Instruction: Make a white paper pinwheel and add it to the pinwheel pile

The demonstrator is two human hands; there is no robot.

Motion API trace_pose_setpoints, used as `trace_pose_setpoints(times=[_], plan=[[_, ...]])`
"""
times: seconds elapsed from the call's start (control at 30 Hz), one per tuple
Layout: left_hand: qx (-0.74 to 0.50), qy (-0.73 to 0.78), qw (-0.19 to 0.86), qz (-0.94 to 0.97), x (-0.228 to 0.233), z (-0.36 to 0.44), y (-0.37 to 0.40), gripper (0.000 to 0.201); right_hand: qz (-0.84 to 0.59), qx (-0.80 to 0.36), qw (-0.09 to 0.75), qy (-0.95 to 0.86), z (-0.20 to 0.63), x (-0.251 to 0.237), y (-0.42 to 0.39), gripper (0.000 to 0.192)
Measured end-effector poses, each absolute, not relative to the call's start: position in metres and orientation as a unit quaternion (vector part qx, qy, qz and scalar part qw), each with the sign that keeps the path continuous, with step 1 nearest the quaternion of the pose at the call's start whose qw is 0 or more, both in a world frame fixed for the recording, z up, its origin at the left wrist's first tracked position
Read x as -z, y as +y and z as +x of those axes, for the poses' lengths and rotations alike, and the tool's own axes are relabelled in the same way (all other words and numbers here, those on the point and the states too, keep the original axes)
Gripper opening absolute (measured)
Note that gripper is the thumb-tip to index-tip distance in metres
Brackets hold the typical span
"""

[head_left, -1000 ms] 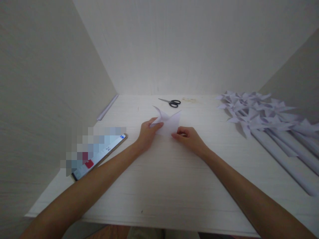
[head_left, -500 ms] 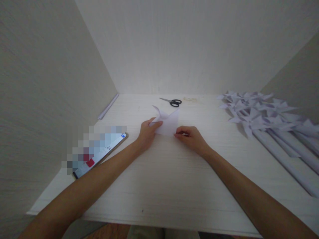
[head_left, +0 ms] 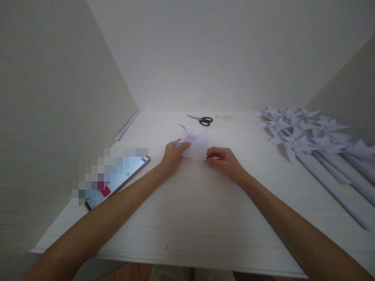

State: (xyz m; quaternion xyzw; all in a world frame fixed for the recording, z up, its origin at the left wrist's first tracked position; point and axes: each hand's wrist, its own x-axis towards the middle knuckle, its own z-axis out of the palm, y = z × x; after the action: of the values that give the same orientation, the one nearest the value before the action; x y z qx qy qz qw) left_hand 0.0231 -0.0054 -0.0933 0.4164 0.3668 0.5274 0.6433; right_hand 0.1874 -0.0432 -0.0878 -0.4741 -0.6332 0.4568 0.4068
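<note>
Both hands pin a half-folded white paper sheet point(head_left: 195, 145) flat on the tabletop point(head_left: 187, 218), the left hand point(head_left: 173, 156) pinching its left corner and the right hand point(head_left: 224, 160) its near-right corner, seemingly to steady a crease.

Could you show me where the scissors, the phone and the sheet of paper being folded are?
scissors point(head_left: 204, 120): head view, on the black handles, at the back of the table.
phone point(head_left: 123, 177): head view, on its screen, left of the arms.
sheet of paper point(head_left: 197, 143): head view, on the flat middle between both hands.
</note>
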Motion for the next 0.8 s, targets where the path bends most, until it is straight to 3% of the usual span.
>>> trace_pose_setpoints(times=[0.53,0.7,0.8], plan=[[-0.511,0.361,0.649,0.433,0.0951,0.0228,-0.0059,0.022,-0.52,-0.366,0.4,-0.66,0.1813,0.088,-0.0433,0.02],[-0.524,0.375,0.649,0.405,0.0926,0.0228,-0.0045,0.016,-0.455,-0.438,0.498,-0.595,0.1855,0.0918,-0.0439,0.013],[-0.518,0.368,0.656,0.406,0.0926,0.0227,-0.0044,0.017,-0.419,-0.45,0.515,-0.597,0.1895,0.0938,-0.0427,0.019]])
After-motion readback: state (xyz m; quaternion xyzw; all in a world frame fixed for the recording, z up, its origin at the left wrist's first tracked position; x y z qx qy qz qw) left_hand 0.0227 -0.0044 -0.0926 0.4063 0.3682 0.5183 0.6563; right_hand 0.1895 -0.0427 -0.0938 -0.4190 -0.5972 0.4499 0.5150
